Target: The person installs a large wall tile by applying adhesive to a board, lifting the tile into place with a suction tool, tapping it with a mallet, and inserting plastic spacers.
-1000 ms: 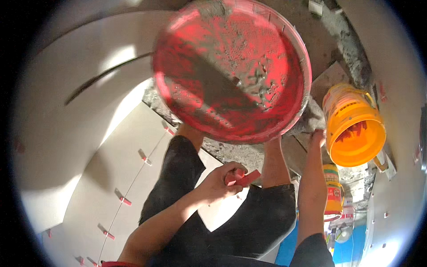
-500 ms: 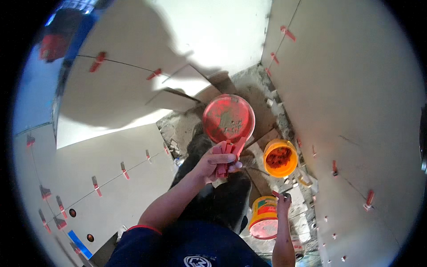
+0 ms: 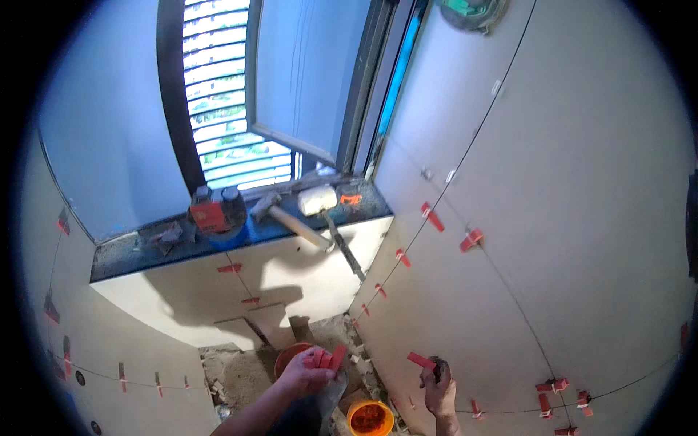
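My left hand (image 3: 299, 379) is closed around several red plastic tile-levelling wedges (image 3: 337, 357), low in the middle of the view. To its right, my right hand (image 3: 440, 396) pinches a single red wedge (image 3: 419, 360) near the right-hand tiled wall (image 3: 582, 218). More red wedges, such as one at a joint crossing (image 3: 472, 240), sit in clips along that wall's joints. Below and between my hands stands an orange bucket (image 3: 390, 420) with red wedges inside. A red bucket (image 3: 286, 354) is partly hidden behind my left hand.
On the dark windowsill (image 3: 123, 256) lie a hammer (image 3: 294, 224), a white-headed mallet (image 3: 318, 200) and a blue-and-red device (image 3: 218, 216). An open window (image 3: 305, 80) is above it. Rubble and tile scraps lie on the floor around the buckets.
The view has swung up toward the window and right wall. My right hand has come up from beside the lower yellow bucket, still with a wedge. My left hand keeps its bunch.
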`<move>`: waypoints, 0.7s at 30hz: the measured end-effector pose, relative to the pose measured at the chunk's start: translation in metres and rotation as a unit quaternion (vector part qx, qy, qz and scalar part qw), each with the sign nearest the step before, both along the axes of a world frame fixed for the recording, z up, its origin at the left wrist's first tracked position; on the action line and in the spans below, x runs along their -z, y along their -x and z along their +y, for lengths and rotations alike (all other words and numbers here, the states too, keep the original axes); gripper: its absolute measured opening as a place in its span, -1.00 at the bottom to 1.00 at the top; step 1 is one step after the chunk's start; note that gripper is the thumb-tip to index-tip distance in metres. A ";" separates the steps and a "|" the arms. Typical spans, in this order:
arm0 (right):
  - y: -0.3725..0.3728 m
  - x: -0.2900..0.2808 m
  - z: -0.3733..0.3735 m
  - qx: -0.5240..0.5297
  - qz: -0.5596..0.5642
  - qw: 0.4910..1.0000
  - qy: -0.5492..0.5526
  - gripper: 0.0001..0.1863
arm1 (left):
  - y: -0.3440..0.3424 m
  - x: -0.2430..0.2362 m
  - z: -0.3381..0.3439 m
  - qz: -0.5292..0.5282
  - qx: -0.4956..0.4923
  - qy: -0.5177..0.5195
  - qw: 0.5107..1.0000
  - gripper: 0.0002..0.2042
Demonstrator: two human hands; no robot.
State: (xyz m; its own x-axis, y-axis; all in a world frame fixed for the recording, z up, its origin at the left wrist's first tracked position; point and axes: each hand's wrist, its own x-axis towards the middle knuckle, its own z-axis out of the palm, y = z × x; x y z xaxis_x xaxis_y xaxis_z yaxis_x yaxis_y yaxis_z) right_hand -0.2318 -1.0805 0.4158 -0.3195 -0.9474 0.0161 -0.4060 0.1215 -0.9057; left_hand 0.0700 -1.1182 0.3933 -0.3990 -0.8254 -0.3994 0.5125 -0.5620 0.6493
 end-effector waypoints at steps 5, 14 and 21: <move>-0.008 -0.117 -0.071 -0.028 0.269 0.947 0.174 -0.76 | 0.018 -0.025 -0.064 0.067 -0.007 0.109 0.992 -0.64; -0.046 -0.476 -0.242 0.048 0.362 0.792 0.490 -0.77 | 0.041 -0.272 -0.280 0.043 -0.185 0.336 0.922 -0.71; -0.008 -0.691 -0.248 0.218 0.522 0.668 0.483 -0.77 | 0.051 -0.432 -0.411 0.127 -0.224 0.405 0.877 -0.77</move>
